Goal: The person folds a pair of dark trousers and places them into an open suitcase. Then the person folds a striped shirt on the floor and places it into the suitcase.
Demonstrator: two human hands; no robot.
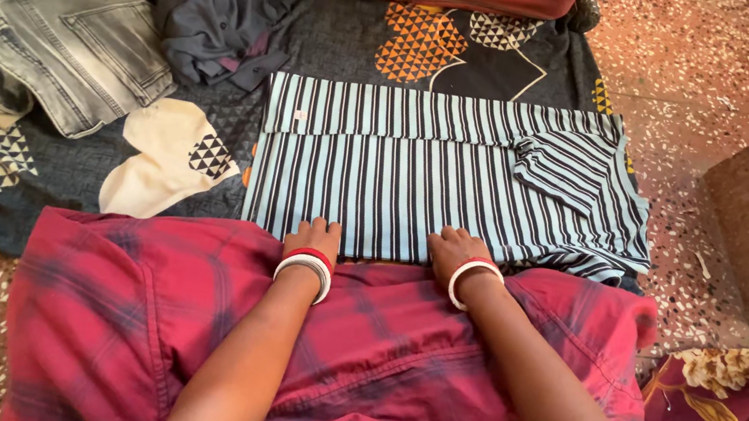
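The striped shirt is laid flat on the dark patterned sheet, its near edge is pressed by the left hand and right hand, fingers flat and holding nothing, and should be smoothed evenly.

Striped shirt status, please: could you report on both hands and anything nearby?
Left hand and right hand flat on near edge of striped shirt. Shirt partly folded on patterned sheet. Jeans and dark garment lie apart, far left.
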